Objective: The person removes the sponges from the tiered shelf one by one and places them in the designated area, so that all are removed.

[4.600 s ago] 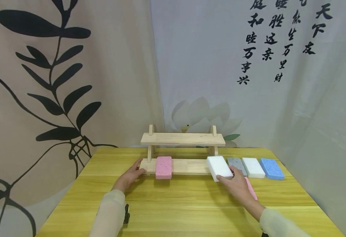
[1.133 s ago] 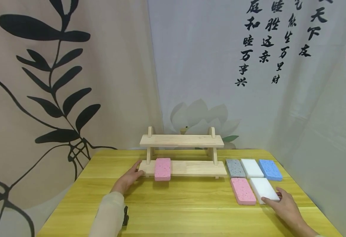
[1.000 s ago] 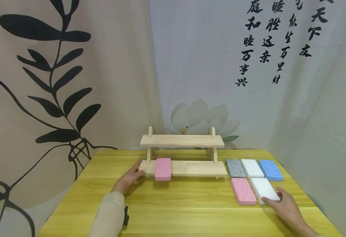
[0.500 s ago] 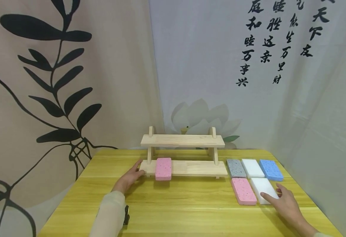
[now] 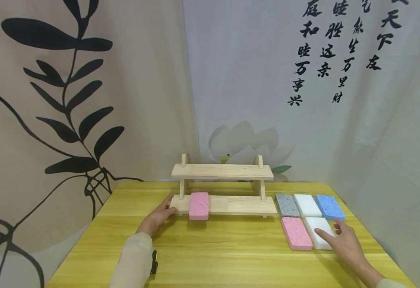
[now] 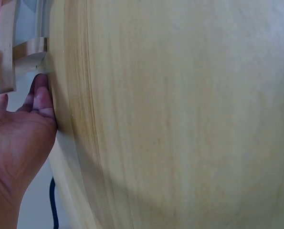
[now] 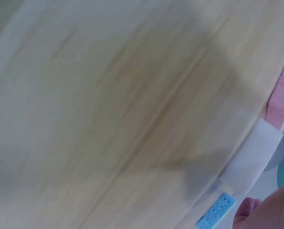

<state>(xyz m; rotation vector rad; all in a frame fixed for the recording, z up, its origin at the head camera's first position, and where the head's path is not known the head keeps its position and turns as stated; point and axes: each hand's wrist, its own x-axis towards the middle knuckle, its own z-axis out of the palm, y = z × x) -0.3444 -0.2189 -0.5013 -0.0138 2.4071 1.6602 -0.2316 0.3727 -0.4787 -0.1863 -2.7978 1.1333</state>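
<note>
My left hand holds the left end of a two-tier wooden shelf, thumb at the front edge; in the left wrist view the shelf's end lies among its fingers. A pink sponge lies across the lower tier. At right my right hand hovers with thumb and fingers apart over the right side of a front white sponge, holding nothing. Its fingertips are close to a blue sponge. The right wrist view shows only part of the hand, beside the white sponge.
Another pink sponge lies left of the front white one. Behind them are a grey sponge and a second white sponge, in a row with the blue one. The yellow wood-grain table ends at a printed cloth backdrop.
My right hand has carried the white sponge from near the shelf's right end to the table beside the pink one, let go and risen slightly. The left hand stays at the shelf.
</note>
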